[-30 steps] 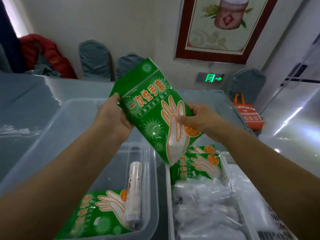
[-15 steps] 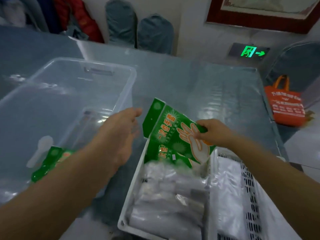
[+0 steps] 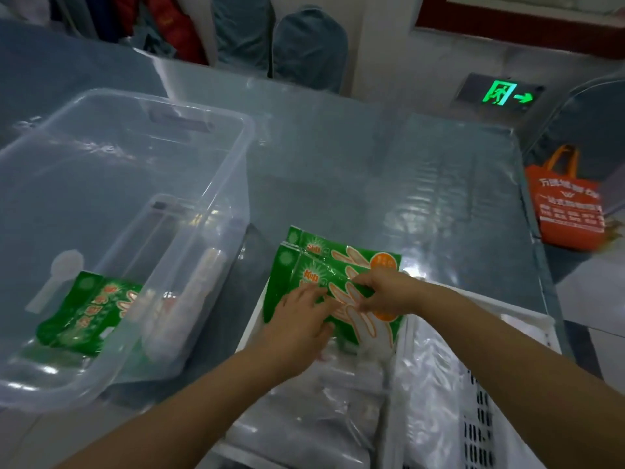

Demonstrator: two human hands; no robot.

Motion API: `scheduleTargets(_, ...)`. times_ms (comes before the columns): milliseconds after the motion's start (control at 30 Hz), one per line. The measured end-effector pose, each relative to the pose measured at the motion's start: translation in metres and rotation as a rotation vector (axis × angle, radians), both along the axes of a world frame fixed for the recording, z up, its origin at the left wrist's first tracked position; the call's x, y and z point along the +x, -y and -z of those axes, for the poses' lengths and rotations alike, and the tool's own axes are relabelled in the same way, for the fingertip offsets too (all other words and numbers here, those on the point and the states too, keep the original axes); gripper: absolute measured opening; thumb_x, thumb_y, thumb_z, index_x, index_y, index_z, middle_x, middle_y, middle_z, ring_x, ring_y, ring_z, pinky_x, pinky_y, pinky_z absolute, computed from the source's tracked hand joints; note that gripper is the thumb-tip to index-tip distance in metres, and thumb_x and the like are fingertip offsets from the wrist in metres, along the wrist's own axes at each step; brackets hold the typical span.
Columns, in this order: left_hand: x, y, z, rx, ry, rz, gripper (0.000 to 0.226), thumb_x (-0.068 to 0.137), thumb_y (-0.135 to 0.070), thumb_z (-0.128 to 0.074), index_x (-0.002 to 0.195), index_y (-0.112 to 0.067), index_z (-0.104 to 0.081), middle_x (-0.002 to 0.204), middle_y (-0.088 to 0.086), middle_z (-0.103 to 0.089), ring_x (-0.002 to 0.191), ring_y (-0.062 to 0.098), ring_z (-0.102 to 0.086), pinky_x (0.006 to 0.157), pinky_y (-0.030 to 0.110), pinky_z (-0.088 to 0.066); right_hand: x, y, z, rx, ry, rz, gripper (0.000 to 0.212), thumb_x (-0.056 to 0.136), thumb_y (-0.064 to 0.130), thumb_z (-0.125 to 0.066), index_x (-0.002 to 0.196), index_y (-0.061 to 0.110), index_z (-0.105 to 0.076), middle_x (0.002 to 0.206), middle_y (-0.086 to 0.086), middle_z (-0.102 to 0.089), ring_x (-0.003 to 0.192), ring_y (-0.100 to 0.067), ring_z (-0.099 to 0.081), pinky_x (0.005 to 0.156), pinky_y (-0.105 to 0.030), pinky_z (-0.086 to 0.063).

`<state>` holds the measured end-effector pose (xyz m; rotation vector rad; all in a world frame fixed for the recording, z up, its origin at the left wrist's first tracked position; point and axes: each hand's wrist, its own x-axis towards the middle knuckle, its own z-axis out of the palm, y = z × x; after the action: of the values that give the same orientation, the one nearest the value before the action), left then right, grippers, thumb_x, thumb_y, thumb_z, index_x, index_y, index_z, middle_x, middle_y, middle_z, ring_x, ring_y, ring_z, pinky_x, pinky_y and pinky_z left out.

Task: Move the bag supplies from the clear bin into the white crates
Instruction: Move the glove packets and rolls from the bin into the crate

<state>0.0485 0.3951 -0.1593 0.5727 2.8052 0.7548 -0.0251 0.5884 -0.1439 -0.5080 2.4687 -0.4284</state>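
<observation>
A green glove packet (image 3: pixel 306 282) leans at the far end of the left white crate (image 3: pixel 252 328), in front of a second green packet (image 3: pixel 348 253). My right hand (image 3: pixel 384 291) pinches the front packet's right side. My left hand (image 3: pixel 301 319) lies flat on it with fingers spread. Clear plastic bags (image 3: pixel 304 407) fill the crate below my hands. The clear bin (image 3: pixel 216 184) on the left holds another green packet (image 3: pixel 86 313) and a white roll (image 3: pixel 182 309) inside a smaller clear box.
A second white crate (image 3: pixel 487 418) with plastic bags stands on the right. An orange tote bag (image 3: pixel 568 204) sits on the floor past the table's right edge. Covered chairs (image 3: pixel 309 45) stand behind the glossy table (image 3: pixel 389 184).
The packet went from held up in both hands down into the left crate. My left hand let go midway and now rests flat on it.
</observation>
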Motion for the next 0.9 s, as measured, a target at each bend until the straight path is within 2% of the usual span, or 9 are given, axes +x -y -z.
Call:
scheduleTargets(100,0.004,-0.002,0.011,-0.061,0.018,0.005,0.041,0.089,-0.031,-0.046,0.13,-0.033,-0.043,0.143,0.001,-0.033,0.134,0.018,-0.019,0.109,0.039,-0.019,0.001,0.006,0.009,0.053,-0.035,-0.056,0.018,0.08,0.031,-0.066,0.089,0.016,-0.061,0.069,0.007,-0.052,0.069,-0.017,-0.05,0.06,-0.03,-0.038)
scheduleTargets(167,0.004,0.001,0.016,-0.093,-0.018,-0.007,0.041,0.089,-0.03,-0.046,0.129,-0.035,-0.043,0.142,0.001,-0.032,0.134,0.018,-0.019,0.109,0.04,-0.017,0.0,0.008,0.012,0.112,-0.117,-0.094,0.02,0.081,0.034,-0.064,0.093,0.019,-0.06,0.074,0.007,-0.051,0.072,-0.016,-0.049,0.06,-0.03,-0.039)
scheduleTargets(233,0.002,0.002,0.018,-0.124,-0.076,0.002,0.042,0.089,-0.028,-0.047,0.13,-0.035,-0.042,0.146,0.002,-0.029,0.136,0.019,-0.014,0.11,0.041,-0.014,0.0,0.008,0.012,0.196,-0.218,-0.131,0.026,0.081,0.041,-0.063,0.098,0.021,-0.059,0.081,0.005,-0.055,0.073,-0.015,-0.046,0.056,-0.028,-0.034)
scheduleTargets(300,-0.004,0.0,0.018,-0.136,-0.07,0.019,0.044,0.09,-0.026,-0.047,0.132,-0.036,-0.041,0.151,0.002,-0.021,0.14,0.021,-0.007,0.112,0.045,-0.011,-0.001,0.007,0.013,0.236,-0.32,-0.13,0.03,0.081,0.047,-0.061,0.097,0.022,-0.058,0.078,0.004,-0.054,0.071,-0.016,-0.048,0.052,-0.027,-0.03)
scheduleTargets(400,-0.013,-0.004,0.02,-0.146,0.034,0.028,0.045,0.091,-0.023,-0.046,0.133,-0.038,-0.04,0.155,0.001,-0.014,0.141,0.022,-0.003,0.112,0.051,-0.009,-0.01,0.001,0.01,0.138,-0.433,0.088,0.022,0.085,0.043,-0.056,0.095,0.025,-0.062,0.084,0.003,-0.062,0.08,-0.019,-0.059,0.059,-0.028,-0.039)
scheduleTargets(500,-0.019,-0.005,0.024,-0.141,0.065,0.017,0.047,0.088,-0.019,-0.049,0.13,-0.04,-0.043,0.154,0.002,-0.017,0.141,0.021,-0.007,0.111,0.05,-0.013,-0.019,-0.01,0.011,0.099,-0.5,0.211,0.02,0.088,0.031,-0.053,0.101,0.021,-0.064,0.095,-0.002,-0.063,0.089,-0.021,-0.057,0.07,-0.032,-0.043)
scheduleTargets(633,-0.034,-0.005,0.026,-0.217,-0.028,0.025,0.057,0.078,-0.029,-0.061,0.13,-0.039,-0.042,0.151,0.003,-0.024,0.138,0.022,-0.014,0.11,0.046,-0.014,-0.018,-0.01,0.021,0.109,-0.477,0.214,0.013,0.084,0.029,-0.06,0.093,0.021,-0.064,0.092,-0.001,-0.062,0.091,-0.021,-0.052,0.079,-0.033,-0.036)
scheduleTargets(767,-0.045,-0.005,0.03,-0.275,-0.05,0.057,0.076,0.07,-0.037,-0.069,0.136,-0.038,-0.032,0.152,0.002,-0.021,0.138,0.021,-0.013,0.112,0.046,-0.009,-0.019,-0.011,0.025,0.085,-0.506,0.272,0.006,0.081,0.029,-0.062,0.082,0.024,-0.066,0.086,0.003,-0.064,0.086,-0.017,-0.049,0.078,-0.032,-0.031)
scheduleTargets(900,-0.048,-0.009,0.036,-0.334,-0.133,0.05,0.084,0.071,-0.037,-0.069,0.14,-0.036,-0.021,0.154,0.002,-0.018,0.141,0.021,-0.009,0.113,0.046,-0.003,-0.019,-0.015,0.026,0.042,-0.583,0.332,0.005,0.081,0.027,-0.063,0.077,0.025,-0.066,0.082,0.006,-0.064,0.08,-0.011,-0.041,0.076,-0.031,-0.026)
